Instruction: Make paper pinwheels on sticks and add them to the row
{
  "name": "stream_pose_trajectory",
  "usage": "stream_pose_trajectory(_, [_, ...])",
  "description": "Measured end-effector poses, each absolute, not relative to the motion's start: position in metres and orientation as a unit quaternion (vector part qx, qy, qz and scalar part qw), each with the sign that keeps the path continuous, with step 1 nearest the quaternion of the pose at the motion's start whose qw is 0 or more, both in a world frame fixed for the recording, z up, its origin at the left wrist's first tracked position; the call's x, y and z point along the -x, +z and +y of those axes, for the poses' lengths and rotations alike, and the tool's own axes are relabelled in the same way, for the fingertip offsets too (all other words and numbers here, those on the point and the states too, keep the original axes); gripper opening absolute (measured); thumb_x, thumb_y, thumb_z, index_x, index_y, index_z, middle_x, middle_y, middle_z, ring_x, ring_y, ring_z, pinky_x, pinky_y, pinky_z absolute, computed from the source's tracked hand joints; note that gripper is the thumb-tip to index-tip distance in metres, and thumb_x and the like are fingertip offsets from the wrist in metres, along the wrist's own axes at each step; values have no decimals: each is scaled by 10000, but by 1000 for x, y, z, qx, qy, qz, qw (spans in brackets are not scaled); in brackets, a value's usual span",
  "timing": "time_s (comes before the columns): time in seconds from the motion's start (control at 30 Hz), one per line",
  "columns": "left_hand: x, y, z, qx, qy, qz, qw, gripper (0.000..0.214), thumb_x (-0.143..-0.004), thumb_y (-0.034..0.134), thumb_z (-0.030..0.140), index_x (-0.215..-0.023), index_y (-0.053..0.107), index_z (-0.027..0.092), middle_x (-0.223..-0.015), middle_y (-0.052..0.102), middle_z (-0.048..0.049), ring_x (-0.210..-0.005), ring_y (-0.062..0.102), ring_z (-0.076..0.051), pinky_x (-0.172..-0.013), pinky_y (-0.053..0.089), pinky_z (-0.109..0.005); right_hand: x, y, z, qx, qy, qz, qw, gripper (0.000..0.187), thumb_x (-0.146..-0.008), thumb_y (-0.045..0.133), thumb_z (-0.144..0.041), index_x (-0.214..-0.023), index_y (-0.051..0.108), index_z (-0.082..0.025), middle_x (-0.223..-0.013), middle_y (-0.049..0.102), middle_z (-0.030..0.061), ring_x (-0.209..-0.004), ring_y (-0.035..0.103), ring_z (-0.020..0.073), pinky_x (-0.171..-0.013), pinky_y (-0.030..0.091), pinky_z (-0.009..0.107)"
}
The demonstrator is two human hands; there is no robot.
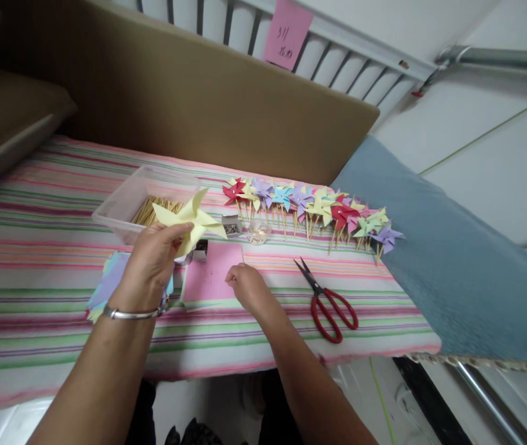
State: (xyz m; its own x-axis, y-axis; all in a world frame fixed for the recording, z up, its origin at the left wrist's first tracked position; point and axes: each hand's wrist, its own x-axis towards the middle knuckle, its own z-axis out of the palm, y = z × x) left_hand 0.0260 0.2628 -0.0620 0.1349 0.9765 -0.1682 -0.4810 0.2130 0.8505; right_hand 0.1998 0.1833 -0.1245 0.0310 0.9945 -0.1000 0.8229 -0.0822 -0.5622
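My left hand (152, 256) pinches a pale yellow paper pinwheel (203, 224) at its middle, raised above the table, its folded blades pointing outward. No stick shows on this pinwheel. Close by, my right hand (248, 287) is closed at the right edge of a pink sheet of paper (208, 278); whatever its fingertips hold, if anything, is too small to tell. Just past the pinwheel stand a small box of metal pins (231, 227) and a small dark-lined box (201, 249). A clear round container (258, 231) sits to their right.
A clear plastic bin (117, 207) holds many thin wooden sticks (149, 212). Coloured paper sheets (111, 281) lie left, partly behind my left wrist. Red-handled scissors (323, 292) rest at right. Several pinwheels on sticks (321, 207) line the back, before a cardboard panel (226, 117).
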Motion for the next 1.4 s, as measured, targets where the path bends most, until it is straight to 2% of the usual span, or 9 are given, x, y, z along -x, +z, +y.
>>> stream_pose_trajectory(0.07, [-31,-67,262,-332,518,378,691,177,-492,778,167,-600,639,148,-581,635,-6,-504,549,-117,-467,410,-222,-204,-114,183,695,244,-639,223,141,-791,538,-92,-756,651,-170,-826,648,45,-758,598,144,-714,444,247])
stream_pose_trajectory(0.23, [-49,-74,254,-323,486,396,709,197,-479,789,169,-606,641,136,-570,624,9,-507,526,-94,-486,381,-209,-213,-80,174,627,288,-532,491,55,-792,561,-206,-790,614,-192,-796,658,21,-755,615,162,-707,487,275])
stream_pose_trajectory(0.33, [-60,-76,246,-339,464,407,710,207,-486,789,191,-627,647,139,-595,634,7,-523,523,-94,-495,361,-213,-212,-66,168,586,240,-542,552,55,-788,577,-196,-772,629,-206,-906,670,37,-906,617,180,-850,472,320])
stream_pose_trajectory(0.4, [-67,-79,242,-358,447,408,711,194,-507,784,216,-618,644,140,-580,621,8,-509,504,-93,-488,340,-222,-210,-62,166,583,203,-562,551,82,-787,589,-178,-748,646,-222,-1089,650,41,-1109,554,193,-1004,387,364])
stream_pose_trajectory(0.47, [-73,-83,238,-371,436,408,712,189,-522,782,229,-583,628,138,-550,596,15,-489,472,-84,-480,316,-225,-209,-62,166,587,191,-574,537,93,-787,602,-177,-742,663,-231,-1273,572,30,-1277,429,198,-1098,273,398])
stream_pose_trajectory(0.6, [-83,-88,231,-368,423,401,724,185,-528,788,230,-598,646,136,-556,602,13,-498,465,-81,-487,304,-224,-209,-70,168,600,199,-578,516,86,-791,616,-185,-757,682,-228,-1440,425,14,-1390,266,201,-1138,179,424])
stream_pose_trajectory(0.83, [-90,-83,226,-367,419,393,732,182,-513,800,220,-636,695,137,-572,635,-1,-544,515,-105,-535,358,-233,-208,-76,173,631,213,-562,490,90,-800,612,-197,-779,693,-228,-1449,418,32,-1410,223,201,-1134,173,447])
stream_pose_trajectory(1.1, [-87,-83,226,-367,417,392,733,203,-489,803,218,-649,708,138,-640,683,-31,-572,565,-127,-566,404,-243,-209,-78,173,640,213,-553,489,64,-786,611,-217,-768,672,-220,-1423,448,48,-1368,315,210,-1121,209,443])
stream_pose_trajectory(1.4, [-87,-83,225,-360,416,383,742,232,-491,823,232,-676,721,135,-629,674,-28,-611,587,-142,-598,433,-244,-212,-80,172,628,192,-576,487,70,-800,588,-229,-765,648,-223,-1425,442,39,-1401,250,207,-1133,178,445])
